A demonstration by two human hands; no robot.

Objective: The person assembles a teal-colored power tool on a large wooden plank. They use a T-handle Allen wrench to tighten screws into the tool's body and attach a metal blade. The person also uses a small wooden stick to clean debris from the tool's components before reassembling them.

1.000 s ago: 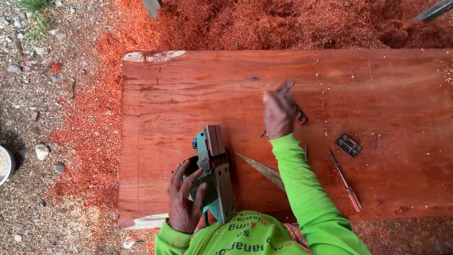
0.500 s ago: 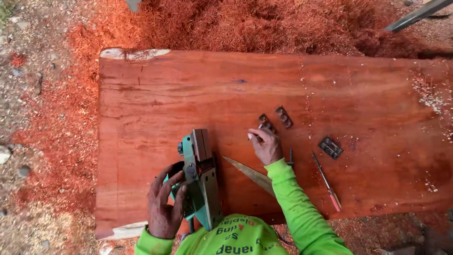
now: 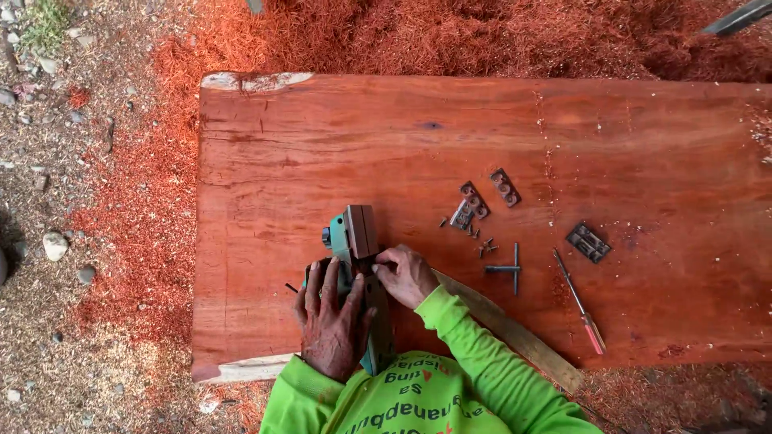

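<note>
A green electric hand planer [image 3: 359, 241] lies upside down on a broad red wooden slab [image 3: 338, 145], near its front edge. My left hand [image 3: 331, 321] grips the planer's body from the left. My right hand [image 3: 404, 275] rests against its right side, fingertips pinched at the sole by the cutter area. Whether the fingers hold a small part I cannot tell. Both arms wear bright green sleeves.
Right of the planer lie small metal clamp plates [image 3: 481, 197], loose screws [image 3: 485, 245], a T-handled wrench [image 3: 507, 268], another dark plate [image 3: 588, 242] and a red-handled screwdriver [image 3: 581, 304]. A wooden ruler-like strip [image 3: 515, 333] crosses the slab's front edge. Red sawdust [image 3: 482, 32] covers the ground.
My right hand has come back from the metal plates on the slab to the planer's side. The left hand has shifted higher on the planer body. The camera view has moved.
</note>
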